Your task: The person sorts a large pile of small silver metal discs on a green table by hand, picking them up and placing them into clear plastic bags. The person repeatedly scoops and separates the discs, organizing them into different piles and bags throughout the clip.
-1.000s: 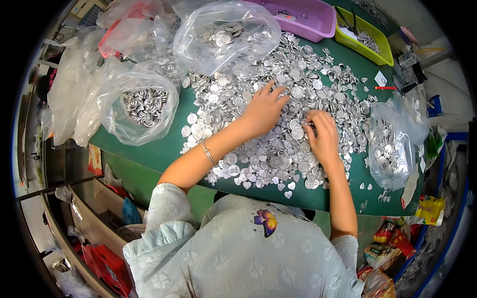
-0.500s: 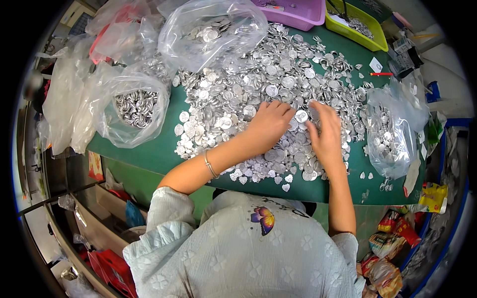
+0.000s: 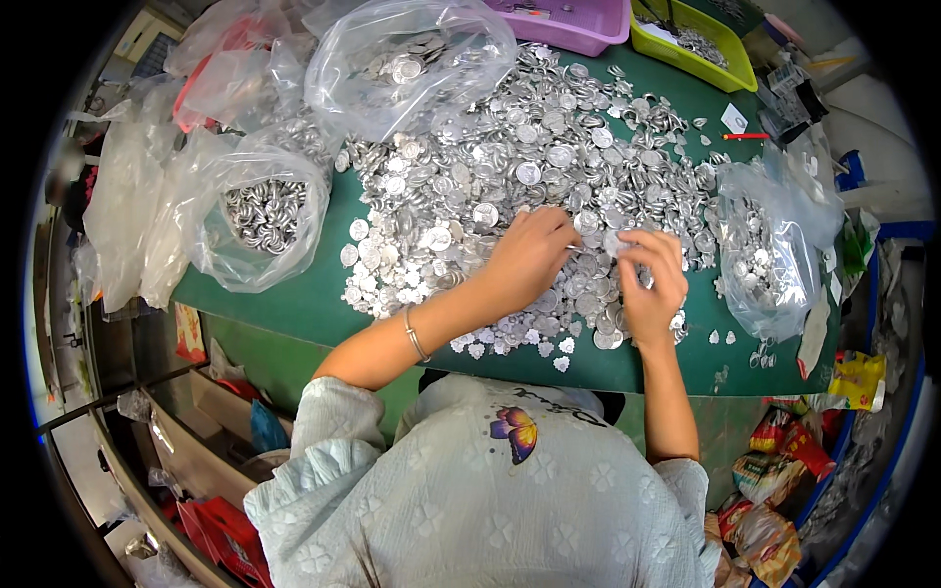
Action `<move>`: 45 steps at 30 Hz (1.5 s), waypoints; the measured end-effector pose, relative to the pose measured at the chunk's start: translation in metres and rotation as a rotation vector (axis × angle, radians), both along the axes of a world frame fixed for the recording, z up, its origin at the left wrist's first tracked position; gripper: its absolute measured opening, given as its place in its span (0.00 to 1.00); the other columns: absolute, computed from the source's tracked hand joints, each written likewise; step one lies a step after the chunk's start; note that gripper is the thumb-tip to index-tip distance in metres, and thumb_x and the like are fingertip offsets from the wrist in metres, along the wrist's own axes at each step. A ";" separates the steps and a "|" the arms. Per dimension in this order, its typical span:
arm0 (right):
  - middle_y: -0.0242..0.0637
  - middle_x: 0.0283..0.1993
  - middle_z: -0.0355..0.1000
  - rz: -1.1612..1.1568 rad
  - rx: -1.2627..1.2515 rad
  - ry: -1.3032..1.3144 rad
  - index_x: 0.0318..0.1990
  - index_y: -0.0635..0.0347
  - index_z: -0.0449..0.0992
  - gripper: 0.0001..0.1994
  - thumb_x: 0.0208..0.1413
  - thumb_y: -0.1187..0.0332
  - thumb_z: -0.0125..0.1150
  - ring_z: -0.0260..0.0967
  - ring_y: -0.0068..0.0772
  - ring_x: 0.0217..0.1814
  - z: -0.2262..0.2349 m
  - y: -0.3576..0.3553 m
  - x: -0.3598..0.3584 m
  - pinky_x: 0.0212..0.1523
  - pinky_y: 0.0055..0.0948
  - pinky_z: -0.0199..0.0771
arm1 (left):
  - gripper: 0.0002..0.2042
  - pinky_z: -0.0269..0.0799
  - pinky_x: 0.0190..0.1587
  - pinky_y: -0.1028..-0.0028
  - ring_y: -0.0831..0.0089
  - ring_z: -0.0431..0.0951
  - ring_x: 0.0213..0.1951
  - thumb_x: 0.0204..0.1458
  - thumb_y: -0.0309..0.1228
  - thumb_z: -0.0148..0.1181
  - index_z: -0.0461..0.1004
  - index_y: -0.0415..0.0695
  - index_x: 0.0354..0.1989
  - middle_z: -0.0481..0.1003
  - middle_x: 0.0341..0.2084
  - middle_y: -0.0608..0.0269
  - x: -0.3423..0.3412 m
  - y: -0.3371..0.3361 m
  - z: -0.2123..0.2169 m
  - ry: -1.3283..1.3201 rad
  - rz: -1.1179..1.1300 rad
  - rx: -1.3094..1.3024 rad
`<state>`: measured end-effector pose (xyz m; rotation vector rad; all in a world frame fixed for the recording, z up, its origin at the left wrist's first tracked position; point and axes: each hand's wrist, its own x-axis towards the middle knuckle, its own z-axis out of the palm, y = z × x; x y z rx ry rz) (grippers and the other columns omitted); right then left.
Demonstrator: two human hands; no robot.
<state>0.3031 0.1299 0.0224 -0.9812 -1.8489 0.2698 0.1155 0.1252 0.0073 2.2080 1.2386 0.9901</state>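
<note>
Silvery metal caps (image 3: 510, 167), small, round and shiny, lie heaped on the green table (image 3: 294, 304) under and beyond both my hands. My left hand (image 3: 529, 257) rests curled on the heap; what its fingers pinch is hidden. My right hand (image 3: 652, 279) pinches one cap just beside it. Clear crinkled bags (image 3: 260, 211) of caps sit far left and right.
</note>
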 end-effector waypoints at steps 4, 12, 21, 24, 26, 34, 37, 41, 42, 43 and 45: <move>0.33 0.36 0.71 0.005 0.266 -0.182 0.27 0.58 0.77 0.12 0.30 0.81 0.65 0.65 0.37 0.36 -0.002 -0.020 0.007 0.37 0.33 0.64 | 0.07 0.67 0.42 0.69 0.64 0.73 0.39 0.46 0.20 0.58 0.71 0.41 0.34 0.70 0.34 0.58 -0.003 -0.015 0.014 -0.378 0.055 -0.169; 0.44 0.42 0.67 0.232 -0.494 0.822 0.42 0.60 0.63 0.13 0.49 0.81 0.54 0.66 0.30 0.33 -0.019 -0.032 -0.004 0.29 0.20 0.66 | 0.09 0.69 0.41 0.71 0.69 0.73 0.35 0.51 0.24 0.53 0.67 0.40 0.41 0.68 0.27 0.67 -0.014 -0.044 0.018 -1.570 -0.083 -1.285; 0.34 0.15 0.66 -0.202 -0.565 -0.145 0.26 0.64 0.73 0.06 0.49 0.71 0.62 0.62 0.19 0.16 -0.010 -0.025 -0.006 0.18 0.22 0.59 | 0.09 0.66 0.24 0.68 0.65 0.73 0.20 0.50 0.31 0.59 0.74 0.41 0.37 0.72 0.18 0.58 -0.013 -0.051 0.006 -0.186 0.211 -0.306; 0.36 0.14 0.66 -0.231 -0.452 -0.404 0.23 0.63 0.72 0.07 0.48 0.71 0.62 0.63 0.23 0.15 -0.016 -0.020 -0.016 0.19 0.24 0.60 | 0.10 0.68 0.24 0.67 0.61 0.74 0.21 0.48 0.32 0.60 0.74 0.44 0.38 0.75 0.23 0.56 -0.015 -0.056 0.017 0.053 0.259 -0.327; 0.35 0.15 0.67 -0.188 -0.453 -0.276 0.23 0.63 0.72 0.07 0.48 0.72 0.62 0.63 0.24 0.15 -0.016 -0.020 -0.017 0.19 0.24 0.60 | 0.10 0.68 0.24 0.66 0.59 0.74 0.22 0.47 0.33 0.61 0.74 0.46 0.38 0.75 0.24 0.57 -0.015 -0.060 0.006 0.108 0.220 -0.250; 0.28 0.23 0.66 0.394 -1.214 1.178 0.33 0.62 0.70 0.05 0.50 0.76 0.59 0.57 0.14 0.18 0.005 -0.031 0.028 0.17 0.17 0.54 | 0.18 0.71 0.26 0.63 0.58 0.76 0.26 0.44 0.35 0.62 0.69 0.44 0.44 0.75 0.30 0.56 -0.006 -0.072 0.007 0.351 0.121 -0.306; 0.27 0.23 0.64 0.239 -1.116 0.587 0.35 0.62 0.70 0.07 0.49 0.74 0.61 0.57 0.17 0.17 -0.011 -0.045 0.027 0.16 0.19 0.54 | 0.19 0.71 0.26 0.63 0.57 0.76 0.26 0.44 0.36 0.62 0.68 0.44 0.44 0.75 0.28 0.56 -0.003 -0.070 0.007 0.375 0.119 -0.326; 0.33 0.25 0.64 -0.040 -0.680 -0.240 0.35 0.58 0.71 0.11 0.44 0.72 0.65 0.62 0.33 0.16 -0.011 -0.056 0.006 0.20 0.31 0.61 | 0.18 0.70 0.26 0.63 0.56 0.76 0.25 0.42 0.37 0.64 0.69 0.43 0.40 0.75 0.25 0.56 -0.004 -0.066 0.001 0.333 0.138 -0.333; 0.34 0.25 0.64 -0.091 -0.568 -0.340 0.35 0.58 0.72 0.11 0.43 0.72 0.65 0.62 0.35 0.17 -0.009 -0.057 0.003 0.20 0.33 0.62 | 0.17 0.70 0.26 0.64 0.56 0.75 0.25 0.42 0.36 0.64 0.69 0.43 0.39 0.74 0.24 0.55 -0.004 -0.065 0.003 0.317 0.145 -0.353; 0.35 0.24 0.62 -0.081 -0.540 -0.367 0.33 0.61 0.71 0.12 0.39 0.74 0.67 0.60 0.35 0.20 -0.016 -0.059 0.004 0.23 0.30 0.61 | 0.15 0.69 0.25 0.64 0.57 0.75 0.24 0.42 0.35 0.64 0.69 0.43 0.37 0.74 0.23 0.55 -0.004 -0.065 0.008 0.302 0.151 -0.374; 0.35 0.27 0.64 0.017 -0.562 -0.361 0.29 0.61 0.68 0.11 0.40 0.76 0.66 0.61 0.31 0.21 -0.011 -0.059 0.005 0.22 0.30 0.61 | 0.13 0.68 0.24 0.66 0.60 0.74 0.22 0.42 0.33 0.64 0.69 0.43 0.34 0.73 0.21 0.56 -0.006 -0.065 0.008 0.204 0.144 -0.399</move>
